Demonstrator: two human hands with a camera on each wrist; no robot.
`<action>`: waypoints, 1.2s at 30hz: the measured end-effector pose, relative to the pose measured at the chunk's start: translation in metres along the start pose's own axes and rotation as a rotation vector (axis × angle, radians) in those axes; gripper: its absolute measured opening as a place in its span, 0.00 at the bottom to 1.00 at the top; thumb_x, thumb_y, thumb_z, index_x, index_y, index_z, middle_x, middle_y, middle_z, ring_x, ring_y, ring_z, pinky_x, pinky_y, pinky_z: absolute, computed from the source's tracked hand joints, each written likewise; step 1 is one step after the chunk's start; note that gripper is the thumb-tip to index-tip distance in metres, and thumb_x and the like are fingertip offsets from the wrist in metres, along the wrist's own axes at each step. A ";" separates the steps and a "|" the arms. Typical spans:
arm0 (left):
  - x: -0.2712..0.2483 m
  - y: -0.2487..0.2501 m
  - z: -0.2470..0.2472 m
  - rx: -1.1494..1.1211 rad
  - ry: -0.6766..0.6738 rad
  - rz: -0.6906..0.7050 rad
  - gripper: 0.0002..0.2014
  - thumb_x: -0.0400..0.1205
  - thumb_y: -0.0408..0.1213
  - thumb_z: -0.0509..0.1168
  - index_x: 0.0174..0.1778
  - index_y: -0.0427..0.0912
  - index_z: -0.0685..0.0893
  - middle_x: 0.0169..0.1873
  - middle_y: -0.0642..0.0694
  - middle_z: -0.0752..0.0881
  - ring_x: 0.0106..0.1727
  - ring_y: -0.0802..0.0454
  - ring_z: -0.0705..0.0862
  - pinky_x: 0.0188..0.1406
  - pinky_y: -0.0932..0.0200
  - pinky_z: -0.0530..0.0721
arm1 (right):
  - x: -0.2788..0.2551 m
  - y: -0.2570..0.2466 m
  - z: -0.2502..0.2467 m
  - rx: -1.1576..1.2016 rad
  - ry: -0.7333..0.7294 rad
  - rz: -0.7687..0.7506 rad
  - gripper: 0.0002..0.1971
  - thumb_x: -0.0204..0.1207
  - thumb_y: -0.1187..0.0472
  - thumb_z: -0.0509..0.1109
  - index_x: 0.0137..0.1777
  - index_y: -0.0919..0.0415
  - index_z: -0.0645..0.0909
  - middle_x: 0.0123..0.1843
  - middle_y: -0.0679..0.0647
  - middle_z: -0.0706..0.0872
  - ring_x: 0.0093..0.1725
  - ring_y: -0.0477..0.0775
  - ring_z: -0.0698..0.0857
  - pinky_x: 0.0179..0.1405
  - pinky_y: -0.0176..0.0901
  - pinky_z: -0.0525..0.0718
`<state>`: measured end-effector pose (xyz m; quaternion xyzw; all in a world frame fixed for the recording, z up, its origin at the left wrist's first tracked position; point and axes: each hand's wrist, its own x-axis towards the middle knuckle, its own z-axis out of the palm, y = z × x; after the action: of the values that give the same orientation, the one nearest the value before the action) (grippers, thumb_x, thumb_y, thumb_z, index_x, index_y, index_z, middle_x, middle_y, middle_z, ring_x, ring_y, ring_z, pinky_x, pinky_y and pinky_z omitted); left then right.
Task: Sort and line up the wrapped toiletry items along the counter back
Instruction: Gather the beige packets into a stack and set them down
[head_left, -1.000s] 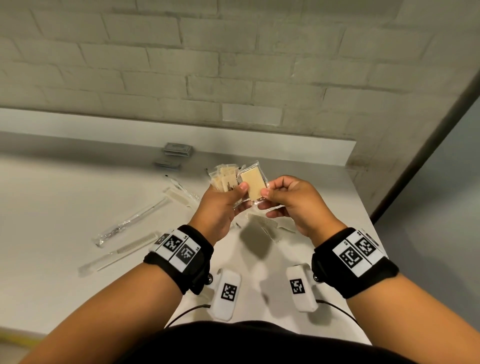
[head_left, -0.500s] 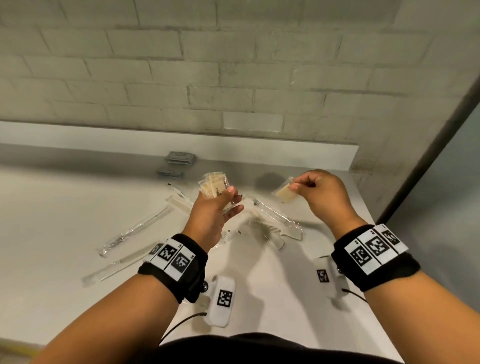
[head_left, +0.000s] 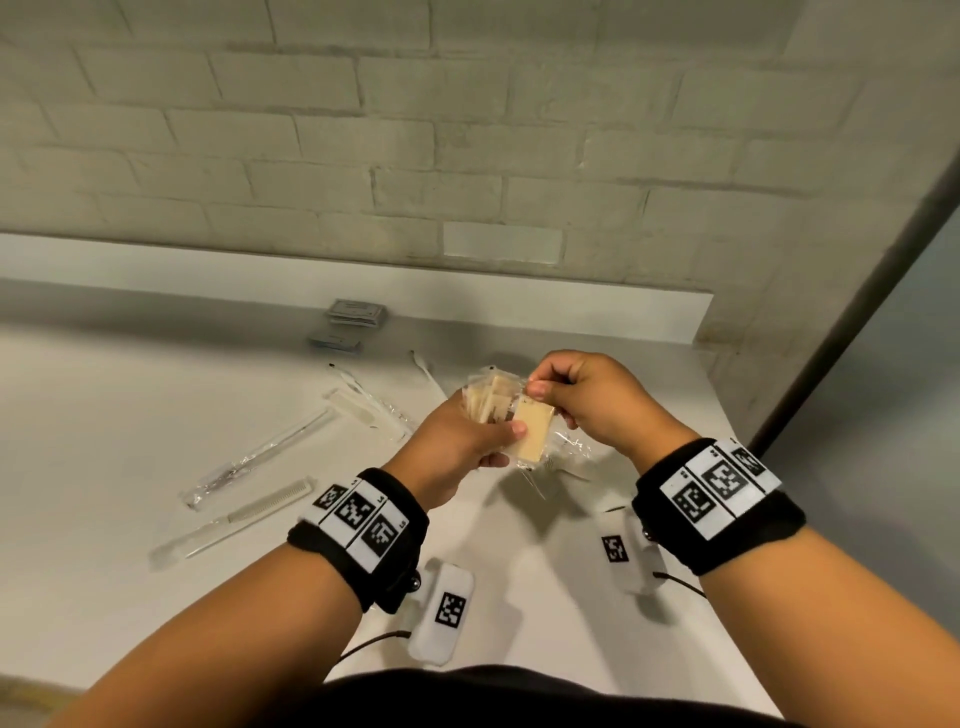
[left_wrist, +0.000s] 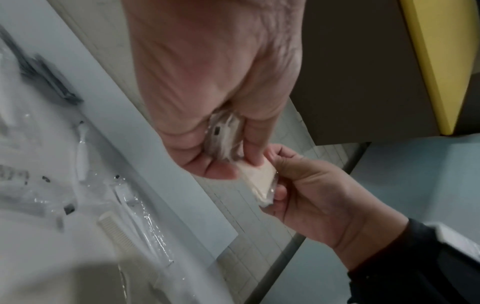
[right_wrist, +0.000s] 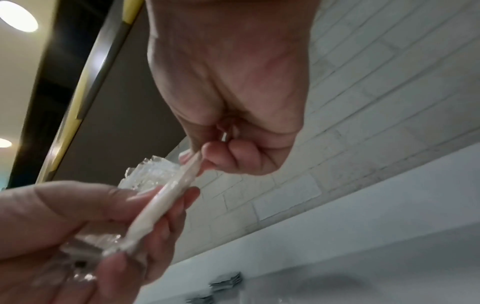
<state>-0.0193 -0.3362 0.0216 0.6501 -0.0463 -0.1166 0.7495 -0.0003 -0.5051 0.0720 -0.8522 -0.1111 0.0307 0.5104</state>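
Note:
My left hand (head_left: 506, 444) grips a fanned stack of clear-wrapped beige packets (head_left: 488, 400) above the counter's right part. Against the front of that stack stands one more wrapped beige packet (head_left: 532, 436). My right hand (head_left: 536, 388) pinches its top edge, while the left thumb presses on its face. In the left wrist view the stack (left_wrist: 223, 139) sits between the left hand's (left_wrist: 239, 162) fingers, and the right hand (left_wrist: 285, 185) holds the single packet (left_wrist: 262, 183). The right wrist view shows that packet edge-on (right_wrist: 166, 197) between both hands.
Grey sachets (head_left: 356, 313) lie by the white upstand (head_left: 571, 306) at the back. A wrapped toothbrush (head_left: 260, 460), a wrapped comb (head_left: 244, 514) and more clear-wrapped items (head_left: 363, 410) lie to the left. Two white tagged devices (head_left: 447, 613) rest near the front edge. The counter ends at the right.
Half a second ago my right hand was out to the right holding one packet. It has come back and set that packet against the left hand's stack.

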 end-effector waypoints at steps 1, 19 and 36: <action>0.000 0.000 0.000 -0.030 0.016 0.003 0.18 0.78 0.27 0.69 0.64 0.37 0.78 0.41 0.49 0.87 0.39 0.56 0.86 0.33 0.63 0.83 | 0.000 -0.001 0.001 0.047 0.003 0.000 0.05 0.77 0.64 0.72 0.39 0.57 0.84 0.29 0.52 0.80 0.22 0.44 0.74 0.24 0.35 0.74; -0.001 0.006 -0.025 -0.492 0.235 -0.028 0.10 0.83 0.28 0.62 0.59 0.33 0.77 0.48 0.40 0.82 0.45 0.44 0.87 0.47 0.46 0.90 | -0.004 0.016 0.008 0.123 -0.101 0.240 0.11 0.71 0.74 0.75 0.43 0.60 0.76 0.27 0.56 0.81 0.19 0.48 0.80 0.17 0.36 0.76; -0.013 0.017 -0.005 -0.313 0.105 0.005 0.17 0.78 0.34 0.67 0.61 0.30 0.82 0.49 0.40 0.90 0.53 0.45 0.89 0.58 0.49 0.87 | -0.007 -0.006 0.024 0.282 0.042 -0.104 0.10 0.68 0.71 0.78 0.39 0.55 0.85 0.40 0.54 0.83 0.39 0.46 0.80 0.42 0.35 0.80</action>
<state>-0.0292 -0.3258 0.0391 0.5306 0.0100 -0.0862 0.8432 -0.0117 -0.4832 0.0657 -0.7656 -0.1392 0.0018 0.6281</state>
